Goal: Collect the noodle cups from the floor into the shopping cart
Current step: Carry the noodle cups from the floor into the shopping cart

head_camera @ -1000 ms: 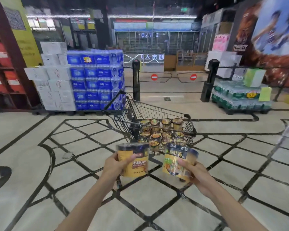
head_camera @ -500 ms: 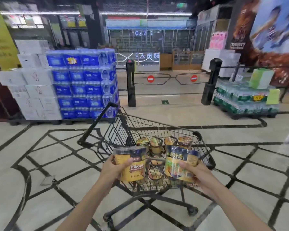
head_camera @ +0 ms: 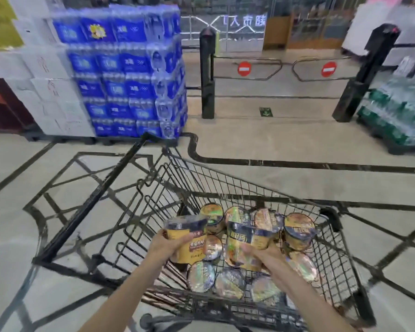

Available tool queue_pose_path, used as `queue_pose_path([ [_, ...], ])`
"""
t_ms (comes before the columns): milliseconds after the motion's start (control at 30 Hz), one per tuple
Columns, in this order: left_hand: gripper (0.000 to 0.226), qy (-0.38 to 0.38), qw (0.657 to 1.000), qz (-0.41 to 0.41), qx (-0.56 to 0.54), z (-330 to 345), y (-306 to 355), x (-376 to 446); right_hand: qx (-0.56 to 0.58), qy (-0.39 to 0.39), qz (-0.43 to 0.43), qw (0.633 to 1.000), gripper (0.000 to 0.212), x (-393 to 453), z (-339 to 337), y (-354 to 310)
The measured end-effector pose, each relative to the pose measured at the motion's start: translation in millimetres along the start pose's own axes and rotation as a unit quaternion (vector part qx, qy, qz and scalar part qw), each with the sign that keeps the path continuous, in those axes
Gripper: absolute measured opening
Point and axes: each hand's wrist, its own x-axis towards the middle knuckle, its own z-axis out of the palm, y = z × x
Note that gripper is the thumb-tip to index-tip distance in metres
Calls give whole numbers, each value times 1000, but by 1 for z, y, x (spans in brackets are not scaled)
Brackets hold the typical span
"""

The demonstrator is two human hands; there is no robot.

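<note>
Two bare arms reach out over the black wire shopping cart [head_camera: 225, 188]. The left hand [head_camera: 164, 245] grips a yellow noodle cup [head_camera: 187, 238] — the fingers wrap round its side and the thumb lies across the front. The cup stands upright, held up over the near left part of the cart. The right hand [head_camera: 259, 256] grips a second noodle cup [head_camera: 246, 243], which tips a little to the left, over the middle of the cart. The two held cups are just beside each other but not touching.

Down inside the cart sit many more noodle cups [head_camera: 297, 232], lids up, packed close together along the far side and the near side. The picture is a bit blurry.

Past the cart, to its far left, is a tall stack of blue water bottle packs [head_camera: 130, 73]. Straight beyond the cart stands a gate with two red no-entry signs [head_camera: 244, 68].
</note>
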Motion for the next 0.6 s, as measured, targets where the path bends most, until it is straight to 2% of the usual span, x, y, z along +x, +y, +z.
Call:
queue_pose_path([
  [100, 118, 13, 999, -29, -9, 17, -21, 41, -5, 4, 53, 999, 108, 45, 3, 21],
  [167, 115, 2, 999, -28, -18, 30, -33, 66, 6, 4, 77, 997, 107, 69, 4, 32],
  [267, 110, 0, 999, -48, -20, 47, -55, 100, 11, 27, 102, 994, 57, 98, 8, 43],
  [300, 107, 5, 998, -55, -24, 52, -63, 111, 17, 33, 101, 994, 50, 108, 9, 47],
  [333, 99, 8, 998, -59, -25, 58, -67, 120, 19, 40, 99, 994, 57, 116, 10, 49],
  [400, 82, -2, 997, -65, -30, 70, -77, 137, 13, 59, 92, 994, 87, 134, 10, 60],
  [467, 80, -15, 996, -78, -29, 79, -87, 150, 2, 66, 86, 994, 82, 148, 13, 65],
  [533, 95, -21, 995, -98, -20, 84, -98, 163, -17, 76, 90, 993, 77, 162, 19, 74],
  [600, 98, -22, 995, -99, 6, 88, -110, 173, -35, 93, 80, 992, 85, 167, 27, 76],
])
